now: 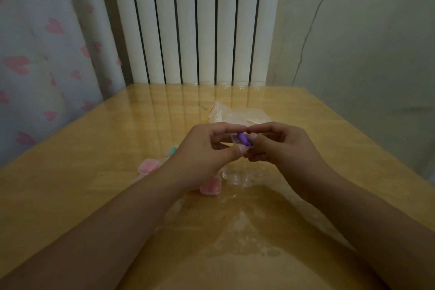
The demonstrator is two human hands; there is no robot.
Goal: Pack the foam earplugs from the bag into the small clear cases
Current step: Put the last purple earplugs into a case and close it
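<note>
Above the middle of the table, my left hand (207, 148) and my right hand (280, 146) meet around a small clear case (235, 139) with purple foam earplugs (243, 141) in it. Fingers and thumbs of both hands pinch the case from either side. A clear plastic bag (237, 114) lies just behind the hands. Two clear cases with pink earplugs lie on the table, one (147, 167) left of my left wrist, one (210, 187) under it. A case with green earplugs (173, 150) peeks out left of my left hand.
The glossy wooden table (94, 195) stands against a white radiator (197, 21). A curtain with pink hearts (42, 54) hangs at the left and a cracked wall (353, 42) rises at the right.
</note>
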